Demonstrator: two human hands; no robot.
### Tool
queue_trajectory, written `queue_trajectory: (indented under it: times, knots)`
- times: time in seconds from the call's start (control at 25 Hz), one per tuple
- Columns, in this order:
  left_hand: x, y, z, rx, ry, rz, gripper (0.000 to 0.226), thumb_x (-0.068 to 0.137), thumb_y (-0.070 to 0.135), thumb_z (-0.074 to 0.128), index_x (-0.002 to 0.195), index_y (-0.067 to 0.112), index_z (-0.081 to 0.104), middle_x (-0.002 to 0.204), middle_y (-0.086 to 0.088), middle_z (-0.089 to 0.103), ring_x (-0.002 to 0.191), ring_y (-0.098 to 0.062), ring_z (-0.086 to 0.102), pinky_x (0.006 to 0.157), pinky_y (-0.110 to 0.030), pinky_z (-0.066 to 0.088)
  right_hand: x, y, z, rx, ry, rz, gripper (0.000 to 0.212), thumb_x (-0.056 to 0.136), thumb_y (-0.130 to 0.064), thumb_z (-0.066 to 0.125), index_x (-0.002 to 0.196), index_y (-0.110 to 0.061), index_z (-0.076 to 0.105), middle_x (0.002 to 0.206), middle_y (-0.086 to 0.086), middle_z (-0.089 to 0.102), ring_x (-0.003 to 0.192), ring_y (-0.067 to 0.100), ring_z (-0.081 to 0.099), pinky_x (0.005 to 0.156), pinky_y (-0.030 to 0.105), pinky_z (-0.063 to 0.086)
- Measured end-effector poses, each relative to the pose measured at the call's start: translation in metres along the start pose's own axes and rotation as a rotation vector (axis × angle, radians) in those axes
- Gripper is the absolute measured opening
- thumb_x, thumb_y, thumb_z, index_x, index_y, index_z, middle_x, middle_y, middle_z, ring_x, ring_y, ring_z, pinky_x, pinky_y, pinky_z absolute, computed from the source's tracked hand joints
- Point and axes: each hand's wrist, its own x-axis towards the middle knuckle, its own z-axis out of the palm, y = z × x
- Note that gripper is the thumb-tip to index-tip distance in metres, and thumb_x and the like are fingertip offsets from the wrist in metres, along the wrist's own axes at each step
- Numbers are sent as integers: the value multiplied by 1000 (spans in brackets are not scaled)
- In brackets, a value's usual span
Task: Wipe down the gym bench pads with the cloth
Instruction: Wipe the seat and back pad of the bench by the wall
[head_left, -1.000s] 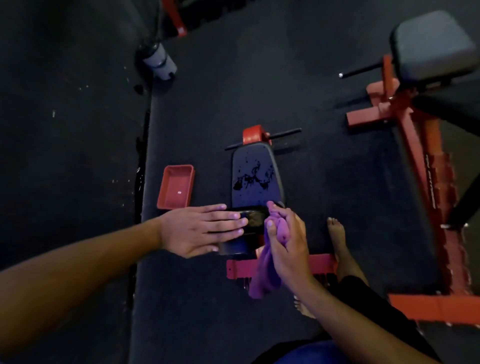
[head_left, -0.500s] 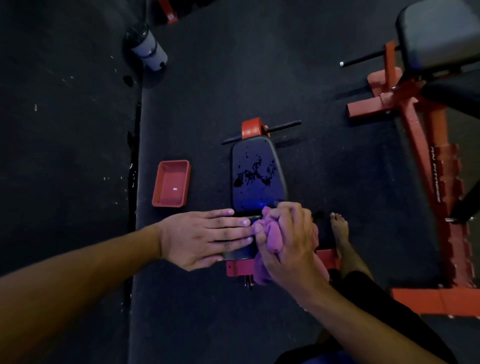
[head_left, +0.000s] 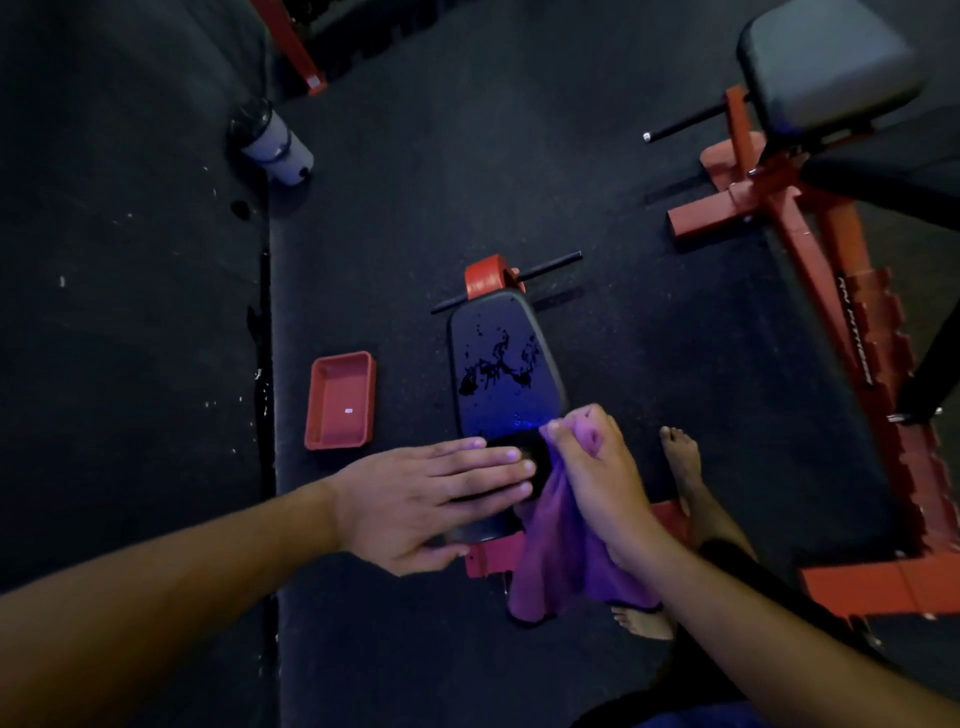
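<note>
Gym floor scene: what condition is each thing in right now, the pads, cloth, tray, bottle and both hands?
Long bench pad: wet, dark droplets on it, not yet wiped.
Small bench pad: under the flat left hand.
Left hand: open, palm down.
Right hand: closed around the cloth.
Purple cloth: bunched at top, hanging loose below.
Red tray: upright on the floor, nearly empty.
Bottle: lying tilted on the floor.

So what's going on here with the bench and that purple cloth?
A person is cleaning a low gym bench. The right hand grips a purple cloth bunched at the near end of the long back pad, which has wet splatter across its middle. The left hand lies flat on the smaller seat pad, steadying it. A red tray sits on the floor beside the bench.
</note>
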Motion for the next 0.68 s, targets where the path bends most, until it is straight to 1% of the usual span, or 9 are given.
queue_trajectory:
  times: [0.08,0.16,0.24,0.36,0.44,0.48,0.56,0.64,0.68]
  knots:
    - [9,-2,3,-38,13,11,70,104,36,47,163,7,25,172,-12,20,161,-26,13,131,-45,15,-15,2,17,-37,92,-64,17,98,-34,63,98,-18,58,105,-2,55,99,11,55,87,28,42]
    - [9,-3,4,-66,23,33,65,105,33,40,163,6,26,172,-11,20,161,-25,13,131,-45,15,-4,15,23,-42,157,-8,15,102,-32,59,100,-17,59,107,1,55,102,18,55,92,35,41]
    - [7,-6,5,-99,37,46,64,105,30,39,162,5,28,172,-10,21,161,-24,14,131,-44,15,28,30,23,-27,148,163,14,102,-29,57,101,-15,61,110,6,55,104,23,57,91,38,43]
    - [7,-8,5,-129,49,59,67,100,26,43,162,5,28,172,-10,21,161,-23,14,131,-44,16,63,45,22,44,97,433,23,95,-31,62,111,-14,62,120,10,54,104,23,59,75,32,44]
    - [6,-8,7,-130,50,52,70,98,25,46,162,6,28,172,-9,21,161,-23,14,131,-43,16,65,45,24,156,88,510,31,87,-31,65,110,-11,65,115,17,65,106,33,65,74,34,50]
    - [6,-7,7,-140,52,56,71,97,24,47,162,6,28,172,-9,21,161,-23,14,131,-43,17,57,40,23,196,95,501,27,88,-28,65,108,-9,68,110,18,71,106,36,68,79,37,53]
    - [5,-7,7,-158,68,61,72,96,23,49,162,6,28,172,-9,21,161,-22,15,131,-44,18,33,30,17,215,120,406,14,96,-21,64,103,-12,73,101,12,77,100,29,72,86,39,56]
    - [5,-7,7,-190,87,62,73,95,21,52,162,6,29,172,-8,21,161,-22,16,131,-44,19,11,24,14,231,106,294,13,101,-19,62,104,-18,74,101,3,77,96,16,73,88,32,56]
    - [5,-8,7,-202,92,62,74,93,19,54,162,6,30,172,-8,22,161,-22,16,130,-44,19,9,28,15,200,122,250,13,102,-21,61,105,-21,74,103,1,76,97,13,71,89,29,55]
